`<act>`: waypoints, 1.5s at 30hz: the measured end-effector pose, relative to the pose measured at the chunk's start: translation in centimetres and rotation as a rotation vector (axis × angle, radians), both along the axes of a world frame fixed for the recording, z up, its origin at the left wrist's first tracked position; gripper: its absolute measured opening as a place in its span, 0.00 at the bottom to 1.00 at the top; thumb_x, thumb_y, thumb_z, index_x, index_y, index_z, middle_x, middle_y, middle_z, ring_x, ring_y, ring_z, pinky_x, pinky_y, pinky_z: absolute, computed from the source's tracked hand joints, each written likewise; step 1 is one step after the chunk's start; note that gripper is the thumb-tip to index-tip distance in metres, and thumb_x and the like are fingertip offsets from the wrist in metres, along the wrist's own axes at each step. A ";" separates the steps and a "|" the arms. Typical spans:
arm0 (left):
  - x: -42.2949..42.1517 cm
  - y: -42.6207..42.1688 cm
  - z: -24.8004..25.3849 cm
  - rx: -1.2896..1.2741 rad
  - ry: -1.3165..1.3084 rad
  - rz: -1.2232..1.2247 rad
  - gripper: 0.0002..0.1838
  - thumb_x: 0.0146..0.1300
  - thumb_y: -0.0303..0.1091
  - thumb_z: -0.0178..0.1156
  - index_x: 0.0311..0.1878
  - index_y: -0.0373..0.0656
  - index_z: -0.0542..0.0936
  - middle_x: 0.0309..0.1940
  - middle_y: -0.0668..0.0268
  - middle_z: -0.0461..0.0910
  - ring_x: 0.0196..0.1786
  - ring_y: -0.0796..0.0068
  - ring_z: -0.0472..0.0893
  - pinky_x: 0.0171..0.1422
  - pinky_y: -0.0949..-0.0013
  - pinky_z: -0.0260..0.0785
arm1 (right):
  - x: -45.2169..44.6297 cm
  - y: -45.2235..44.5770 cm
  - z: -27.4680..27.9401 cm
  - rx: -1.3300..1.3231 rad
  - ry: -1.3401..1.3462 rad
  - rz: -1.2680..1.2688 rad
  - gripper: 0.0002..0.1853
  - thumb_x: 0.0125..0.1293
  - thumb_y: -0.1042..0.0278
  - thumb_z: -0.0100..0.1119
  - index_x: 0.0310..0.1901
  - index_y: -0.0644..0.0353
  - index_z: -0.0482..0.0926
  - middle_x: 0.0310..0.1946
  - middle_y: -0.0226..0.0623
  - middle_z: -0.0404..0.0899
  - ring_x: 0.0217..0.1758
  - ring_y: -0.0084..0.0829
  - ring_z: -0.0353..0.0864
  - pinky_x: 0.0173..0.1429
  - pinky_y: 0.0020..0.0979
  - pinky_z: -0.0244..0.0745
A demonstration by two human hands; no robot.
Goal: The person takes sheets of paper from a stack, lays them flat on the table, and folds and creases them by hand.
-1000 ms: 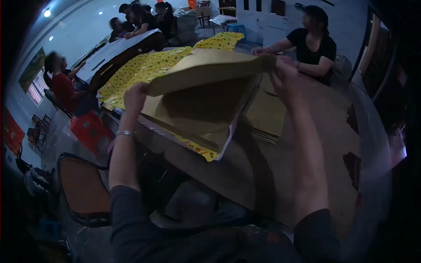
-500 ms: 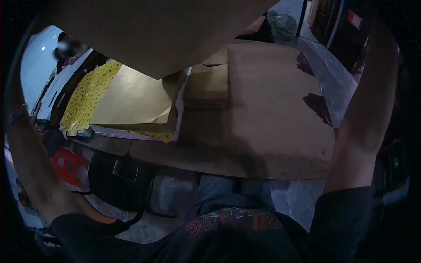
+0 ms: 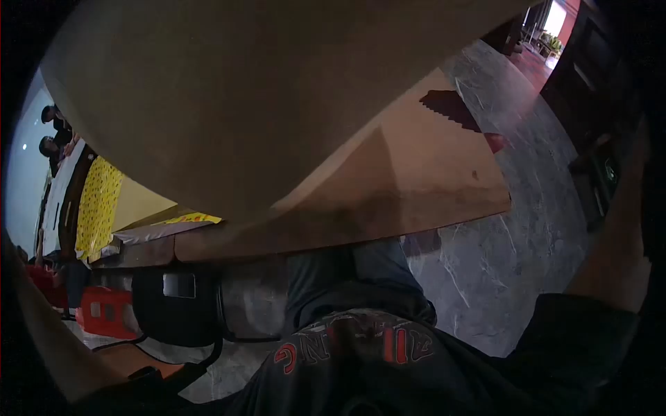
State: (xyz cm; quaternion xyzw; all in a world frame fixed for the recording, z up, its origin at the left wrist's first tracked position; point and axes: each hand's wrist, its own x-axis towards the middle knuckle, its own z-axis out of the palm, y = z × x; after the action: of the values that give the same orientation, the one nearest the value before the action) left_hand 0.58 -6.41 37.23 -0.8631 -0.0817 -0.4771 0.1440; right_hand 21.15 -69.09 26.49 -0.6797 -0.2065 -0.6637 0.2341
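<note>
While a brown sheet (image 3: 243, 104) looms over the table (image 3: 430, 159), I cannot tell either hand's grip.

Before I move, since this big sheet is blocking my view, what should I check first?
1. Grip of both hands on the brown sheet: cannot tell; the hands are out of view.
2. Clear sight of the table: not ok; the sheet hides much of it.
3. Yellow patterned sheet lying at the table's left end: ok, as far as it shows.
4. Room to step left: not ok; a black chair stands close beside the legs.
5. Nobody behind the raised sheet: cannot tell; it covers that area.
</note>
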 end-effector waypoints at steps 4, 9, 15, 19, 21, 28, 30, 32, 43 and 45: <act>3.3 -1.9 0.6 0.001 0.032 -0.063 0.15 0.66 0.36 0.60 0.54 0.47 0.83 0.46 0.55 0.86 0.48 0.59 0.85 0.53 0.61 0.76 | 0.2 -2.5 -0.3 -0.005 0.037 -0.114 0.13 0.69 0.61 0.57 0.50 0.55 0.81 0.39 0.48 0.84 0.44 0.47 0.85 0.45 0.40 0.78; 8.7 -3.7 0.6 0.001 0.082 -0.129 0.15 0.66 0.35 0.60 0.54 0.46 0.83 0.46 0.55 0.86 0.49 0.59 0.85 0.54 0.60 0.75 | 4.6 -0.2 0.6 -0.036 0.122 -0.150 0.13 0.69 0.59 0.56 0.49 0.55 0.81 0.40 0.48 0.84 0.45 0.48 0.85 0.46 0.41 0.78; 17.8 -4.9 -0.8 0.000 0.155 -0.196 0.14 0.66 0.34 0.60 0.54 0.46 0.83 0.46 0.54 0.86 0.49 0.58 0.85 0.55 0.60 0.75 | 13.5 4.5 2.6 -0.071 0.221 -0.159 0.13 0.70 0.58 0.56 0.49 0.56 0.81 0.40 0.48 0.84 0.45 0.49 0.84 0.46 0.43 0.78; 24.9 -5.0 -3.7 -0.030 0.215 -0.225 0.14 0.65 0.33 0.60 0.54 0.46 0.83 0.46 0.54 0.86 0.50 0.57 0.85 0.55 0.59 0.75 | 19.7 7.3 2.3 -0.098 0.288 -0.173 0.14 0.70 0.57 0.55 0.48 0.56 0.81 0.40 0.48 0.84 0.45 0.50 0.84 0.46 0.43 0.78; 28.7 -4.8 -5.7 -0.053 0.251 -0.236 0.14 0.65 0.33 0.60 0.54 0.46 0.83 0.46 0.54 0.86 0.50 0.57 0.85 0.56 0.59 0.75 | 23.2 8.6 1.2 -0.122 0.334 -0.183 0.14 0.70 0.56 0.55 0.48 0.56 0.81 0.40 0.48 0.84 0.45 0.50 0.84 0.47 0.44 0.78; 41.6 -5.2 -19.2 -0.204 0.479 -0.206 0.14 0.61 0.32 0.59 0.50 0.50 0.85 0.43 0.57 0.85 0.47 0.53 0.84 0.52 0.54 0.76 | 33.8 10.4 -8.2 -0.252 0.573 -0.248 0.15 0.71 0.55 0.54 0.47 0.56 0.81 0.40 0.47 0.84 0.45 0.52 0.84 0.47 0.45 0.78; 44.3 -4.9 -23.7 -0.167 0.515 -0.226 0.13 0.61 0.34 0.60 0.49 0.49 0.84 0.42 0.56 0.85 0.46 0.53 0.84 0.53 0.53 0.76 | 36.0 10.7 -12.4 -0.318 0.656 -0.241 0.15 0.71 0.54 0.54 0.47 0.56 0.80 0.41 0.47 0.84 0.45 0.52 0.84 0.47 0.46 0.78; 47.2 -4.3 -28.0 -0.141 0.616 -0.177 0.13 0.61 0.34 0.60 0.48 0.49 0.85 0.42 0.57 0.85 0.48 0.54 0.84 0.54 0.54 0.76 | 37.6 10.8 -16.7 -0.409 0.688 -0.168 0.17 0.71 0.52 0.52 0.44 0.57 0.79 0.40 0.48 0.84 0.46 0.55 0.81 0.48 0.51 0.76; 53.4 -5.7 -41.1 -0.249 0.806 -0.023 0.09 0.63 0.39 0.60 0.43 0.50 0.86 0.41 0.58 0.86 0.48 0.54 0.84 0.51 0.53 0.76 | 44.1 13.1 -33.3 -0.367 1.086 -0.120 0.19 0.73 0.50 0.51 0.46 0.57 0.81 0.44 0.48 0.84 0.50 0.51 0.82 0.51 0.49 0.76; 54.2 -4.9 -42.7 -0.247 0.820 -0.007 0.09 0.63 0.40 0.61 0.42 0.51 0.86 0.41 0.58 0.86 0.48 0.54 0.84 0.51 0.54 0.77 | 45.1 14.2 -35.0 -0.368 1.160 -0.148 0.18 0.73 0.50 0.51 0.47 0.57 0.81 0.44 0.48 0.83 0.51 0.51 0.81 0.52 0.48 0.76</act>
State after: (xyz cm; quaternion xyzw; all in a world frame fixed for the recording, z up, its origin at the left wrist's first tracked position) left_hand 54.75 -11.31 -5.47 -0.9924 -0.0711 -0.0814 0.0585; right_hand 66.23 -54.90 -8.55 -0.9721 -0.1089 -0.1534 0.1403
